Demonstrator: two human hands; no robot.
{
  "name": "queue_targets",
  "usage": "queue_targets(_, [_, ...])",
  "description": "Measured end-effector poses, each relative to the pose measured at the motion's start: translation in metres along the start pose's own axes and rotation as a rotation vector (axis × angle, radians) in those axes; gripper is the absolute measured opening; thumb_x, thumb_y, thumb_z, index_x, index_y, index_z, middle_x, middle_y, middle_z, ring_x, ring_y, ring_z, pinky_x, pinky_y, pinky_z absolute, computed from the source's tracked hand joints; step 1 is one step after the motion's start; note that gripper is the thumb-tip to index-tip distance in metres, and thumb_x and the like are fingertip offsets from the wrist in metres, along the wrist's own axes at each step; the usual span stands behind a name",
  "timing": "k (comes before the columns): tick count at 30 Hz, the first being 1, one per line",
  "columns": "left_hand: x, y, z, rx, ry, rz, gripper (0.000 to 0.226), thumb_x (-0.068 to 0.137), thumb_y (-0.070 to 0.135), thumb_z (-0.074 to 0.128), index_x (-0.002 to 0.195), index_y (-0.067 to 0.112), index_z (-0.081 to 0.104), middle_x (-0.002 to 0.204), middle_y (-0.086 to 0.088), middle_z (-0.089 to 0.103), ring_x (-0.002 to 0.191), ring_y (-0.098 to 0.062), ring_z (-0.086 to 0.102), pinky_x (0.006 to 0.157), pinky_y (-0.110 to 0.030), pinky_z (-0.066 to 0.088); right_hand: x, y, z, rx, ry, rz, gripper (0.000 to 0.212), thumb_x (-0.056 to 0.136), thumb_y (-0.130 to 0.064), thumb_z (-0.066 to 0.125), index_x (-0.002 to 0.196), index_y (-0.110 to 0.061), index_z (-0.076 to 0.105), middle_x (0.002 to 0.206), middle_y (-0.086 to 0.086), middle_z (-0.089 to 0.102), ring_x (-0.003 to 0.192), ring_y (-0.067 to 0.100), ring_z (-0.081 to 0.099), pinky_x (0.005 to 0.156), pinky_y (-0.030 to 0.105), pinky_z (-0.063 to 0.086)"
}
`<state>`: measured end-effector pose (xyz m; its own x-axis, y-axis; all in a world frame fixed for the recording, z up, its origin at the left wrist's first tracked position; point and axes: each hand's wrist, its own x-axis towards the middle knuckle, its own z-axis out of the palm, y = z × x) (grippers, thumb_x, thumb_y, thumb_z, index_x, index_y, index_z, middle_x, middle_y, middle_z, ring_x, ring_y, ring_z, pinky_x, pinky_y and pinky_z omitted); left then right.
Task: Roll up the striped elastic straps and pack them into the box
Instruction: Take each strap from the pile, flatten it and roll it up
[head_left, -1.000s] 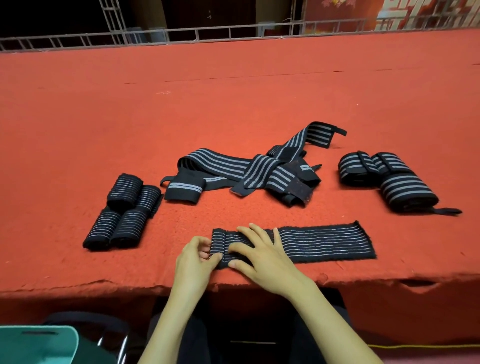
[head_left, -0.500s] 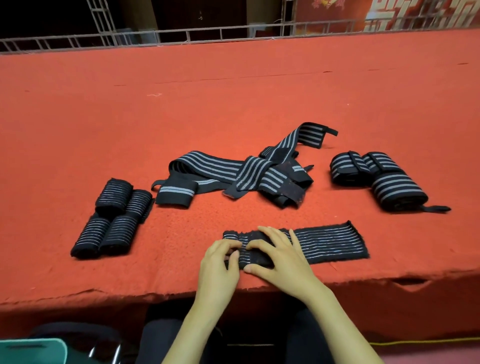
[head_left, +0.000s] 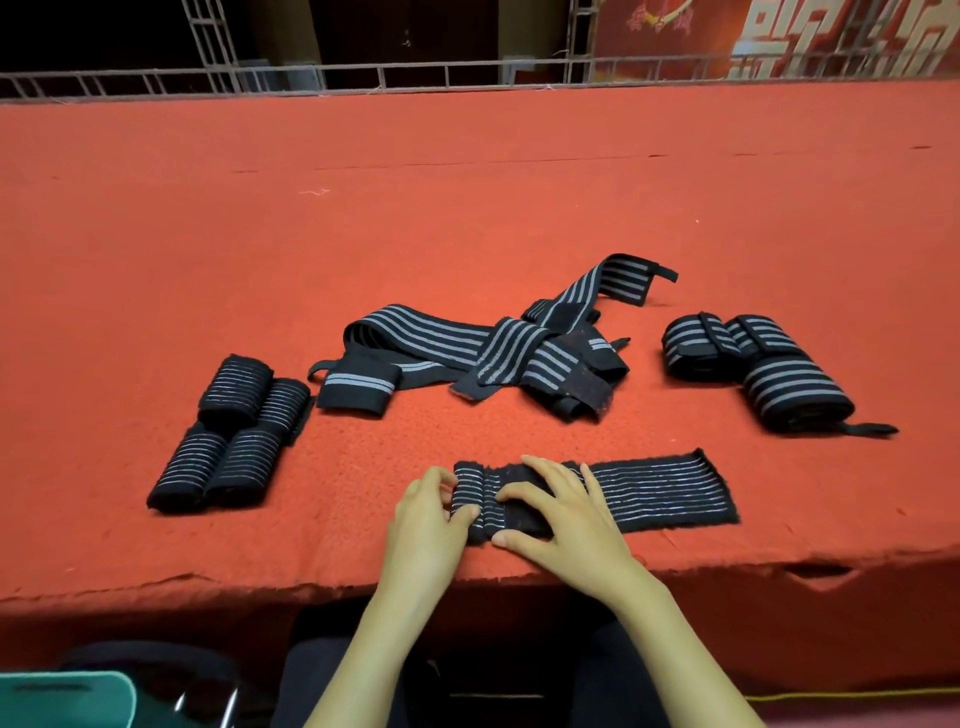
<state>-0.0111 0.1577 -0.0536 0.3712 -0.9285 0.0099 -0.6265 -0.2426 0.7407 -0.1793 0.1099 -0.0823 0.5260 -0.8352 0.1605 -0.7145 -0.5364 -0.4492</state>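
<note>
A black strap with thin grey stripes (head_left: 660, 491) lies flat near the table's front edge, its left end wound into a small roll (head_left: 480, 501). My left hand (head_left: 423, 525) grips that roll from the left with curled fingers. My right hand (head_left: 566, 514) lies over the roll's right side, fingers curled on it. Several finished rolls (head_left: 228, 441) sit at the left. Wider-striped rolls (head_left: 758, 369) sit at the right. A tangle of loose wide-striped straps (head_left: 493, 353) lies in the middle. No box is in view.
The table is covered in red felt (head_left: 467, 197), with its frayed front edge just below my hands. A metal railing (head_left: 415, 78) runs along the far side. A teal object (head_left: 62, 699) shows at the bottom left, below the table.
The roll has grown and moved right along the strap, so the flat part is shorter. Both hands shifted right with it.
</note>
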Motion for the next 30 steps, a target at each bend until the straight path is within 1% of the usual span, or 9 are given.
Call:
queue_targets(4, [0.006, 0.008, -0.002, 0.053, -0.122, -0.036, 0.035, 0.087, 0.020, 0.061, 0.115, 0.017, 0.040, 0.103, -0.003, 0.060, 0.099, -0.024, 0.058, 0.082, -0.033, 0.043, 0.003, -0.004, -0.003, 0.010, -0.043, 0.012, 0.059, 0.070, -0.076, 0.039, 0.119, -0.046, 0.050, 0.152, -0.013, 0.024, 0.142, 0.006, 0.014, 0.115, 0.043, -0.011])
queue_targets(8, [0.007, 0.004, -0.016, -0.128, -0.170, -0.114, 0.030, 0.087, 0.013, 0.060, 0.108, 0.014, 0.039, 0.088, 0.001, 0.060, 0.078, -0.012, 0.056, 0.064, -0.020, 0.042, 0.007, -0.015, -0.010, 0.002, -0.120, 0.024, 0.047, 0.079, -0.063, 0.058, 0.121, -0.044, 0.051, 0.152, -0.011, 0.024, 0.142, 0.007, 0.013, 0.115, 0.051, -0.010])
queue_targets(10, [0.005, -0.009, -0.030, -0.189, -0.141, -0.169, 0.030, 0.084, 0.010, 0.062, 0.106, 0.013, 0.041, 0.084, 0.001, 0.058, 0.074, -0.011, 0.054, 0.060, -0.018, 0.039, 0.010, -0.028, -0.009, 0.030, -0.164, -0.011, 0.044, 0.081, -0.060, 0.060, 0.121, -0.044, 0.052, 0.151, -0.012, 0.026, 0.142, 0.006, 0.013, 0.114, 0.052, -0.012])
queue_targets(13, [0.000, -0.032, -0.054, -0.214, -0.056, -0.246, 0.029, 0.081, 0.009, 0.063, 0.105, 0.011, 0.046, 0.086, -0.003, 0.059, 0.078, -0.020, 0.056, 0.067, -0.030, 0.041, 0.019, -0.052, 0.002, 0.068, -0.228, -0.090, 0.044, 0.081, -0.059, 0.061, 0.122, -0.043, 0.053, 0.150, -0.011, 0.028, 0.142, 0.005, 0.012, 0.113, 0.054, -0.015])
queue_targets(16, [-0.004, -0.045, -0.067, -0.206, 0.025, -0.278, 0.026, 0.080, 0.008, 0.064, 0.102, 0.010, 0.050, 0.079, 0.001, 0.058, 0.075, -0.018, 0.055, 0.065, -0.029, 0.039, 0.028, -0.073, 0.014, 0.078, -0.259, -0.144, 0.045, 0.081, -0.057, 0.062, 0.122, -0.039, 0.053, 0.150, -0.010, 0.027, 0.142, 0.006, 0.011, 0.113, 0.057, -0.014])
queue_targets(18, [-0.006, -0.045, -0.064, -0.150, 0.099, -0.230, 0.025, 0.078, 0.009, 0.065, 0.097, 0.012, 0.049, 0.080, 0.003, 0.057, 0.076, -0.019, 0.056, 0.068, -0.028, 0.039, 0.031, -0.078, 0.016, 0.081, -0.255, -0.143, 0.045, 0.081, -0.056, 0.062, 0.121, -0.037, 0.052, 0.150, -0.010, 0.027, 0.142, 0.006, 0.012, 0.113, 0.057, -0.013])
queue_targets(23, [-0.017, -0.041, -0.036, 0.044, 0.290, 0.086, 0.024, 0.078, 0.007, 0.067, 0.097, 0.014, 0.055, 0.098, 0.004, 0.050, 0.082, -0.019, 0.053, 0.075, -0.027, 0.038, 0.023, -0.063, 0.009, 0.100, -0.200, -0.078, 0.047, 0.081, -0.054, 0.064, 0.123, -0.036, 0.051, 0.146, -0.015, 0.033, 0.139, 0.001, 0.017, 0.115, 0.051, -0.010])
queue_targets(27, [-0.019, -0.035, -0.012, 0.048, 0.263, 0.247, 0.018, 0.077, 0.009, 0.074, 0.092, 0.012, 0.064, 0.095, 0.007, 0.054, 0.086, -0.012, 0.053, 0.080, -0.023, 0.040, 0.016, -0.048, 0.004, 0.078, -0.149, -0.047, 0.043, 0.080, -0.054, 0.065, 0.116, -0.034, 0.054, 0.144, -0.015, 0.033, 0.140, 0.002, 0.013, 0.115, 0.050, -0.006])
queue_targets(30, [-0.018, -0.030, -0.006, 0.021, 0.250, 0.279, 0.016, 0.084, 0.001, 0.063, 0.096, 0.011, 0.067, 0.100, 0.003, 0.062, 0.091, -0.012, 0.050, 0.082, -0.013, 0.030, 0.014, -0.040, 0.005, 0.103, -0.116, -0.041, 0.042, 0.078, -0.055, 0.066, 0.112, -0.034, 0.055, 0.144, -0.017, 0.034, 0.139, 0.001, 0.016, 0.115, 0.047, -0.005])
